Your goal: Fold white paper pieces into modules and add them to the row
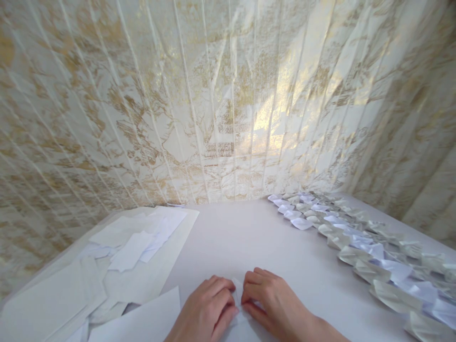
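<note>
Had a small white paper [239, 290] on the counter [221, 237], close to the body, between left hand [208, 308] and right hand [272, 299]. Touched it from both sides with bent fingers and thumbs drawn in close, probably to stop slipping. Could not tell, with white paper half covered by fingers, whether pinched in either nearly closed grip or merely pressed down. Had loose sheets [130, 251] spread over a large sheet [164, 266] on the left, seemingly for easy reach, and folded papers [301, 223] in rows along the right, apparently for separation from flat ones.
</note>
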The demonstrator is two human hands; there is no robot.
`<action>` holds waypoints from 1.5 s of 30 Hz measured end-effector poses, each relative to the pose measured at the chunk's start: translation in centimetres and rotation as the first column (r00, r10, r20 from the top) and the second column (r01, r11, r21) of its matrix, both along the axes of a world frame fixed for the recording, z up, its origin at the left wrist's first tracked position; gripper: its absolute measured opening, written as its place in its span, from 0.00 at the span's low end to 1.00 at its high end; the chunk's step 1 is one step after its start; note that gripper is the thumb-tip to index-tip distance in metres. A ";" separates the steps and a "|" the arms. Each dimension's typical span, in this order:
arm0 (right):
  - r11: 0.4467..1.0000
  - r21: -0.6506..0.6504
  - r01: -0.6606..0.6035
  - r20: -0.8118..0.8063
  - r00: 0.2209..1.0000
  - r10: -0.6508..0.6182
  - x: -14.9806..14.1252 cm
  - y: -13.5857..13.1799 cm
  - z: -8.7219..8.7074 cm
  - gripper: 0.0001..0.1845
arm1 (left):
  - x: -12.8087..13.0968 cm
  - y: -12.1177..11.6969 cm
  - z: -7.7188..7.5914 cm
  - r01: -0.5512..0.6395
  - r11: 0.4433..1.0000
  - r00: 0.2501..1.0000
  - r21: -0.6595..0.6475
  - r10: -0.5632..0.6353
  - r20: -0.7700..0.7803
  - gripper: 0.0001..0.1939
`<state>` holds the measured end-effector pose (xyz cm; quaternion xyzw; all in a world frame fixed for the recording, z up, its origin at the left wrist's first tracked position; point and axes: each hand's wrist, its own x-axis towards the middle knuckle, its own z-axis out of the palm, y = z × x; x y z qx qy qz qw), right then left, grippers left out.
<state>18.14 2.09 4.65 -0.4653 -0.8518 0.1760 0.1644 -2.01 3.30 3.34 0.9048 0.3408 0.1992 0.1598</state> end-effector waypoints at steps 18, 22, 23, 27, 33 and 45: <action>0.972 -0.092 0.217 0.008 0.976 -0.217 -1.1 0.7 -0.7 0.04 | 0.9 -0.2 0.9 -0.341 0.932 0.937 -0.125 0.325 -0.129 0.06; 0.973 -0.088 0.213 0.060 0.976 -0.208 -1.4 0.9 -0.5 0.02 | 1.1 -0.5 1.2 -0.343 0.935 0.931 -0.094 0.325 -0.164 0.05; 0.974 -0.086 0.210 0.074 0.976 -0.204 -1.4 1.0 -0.4 0.02 | 1.1 -0.5 1.3 -0.341 0.936 0.931 -0.084 0.324 -0.170 0.05; 0.975 -0.079 0.206 0.133 0.972 -0.195 -1.6 1.2 -0.3 0.02 | 1.0 -0.9 1.2 -0.328 0.944 0.930 -0.040 0.315 -0.190 0.06; 0.974 -0.054 0.218 0.120 0.970 -0.211 -1.8 1.2 -0.4 0.05 | 0.3 -0.8 -0.2 -0.378 0.925 0.920 -0.032 0.372 -0.119 0.08; 0.942 -0.228 0.248 -0.088 0.958 -0.273 0.8 0.9 -0.3 0.11 | -0.3 -0.3 0.3 -0.383 0.913 0.921 -0.137 0.367 -0.131 0.16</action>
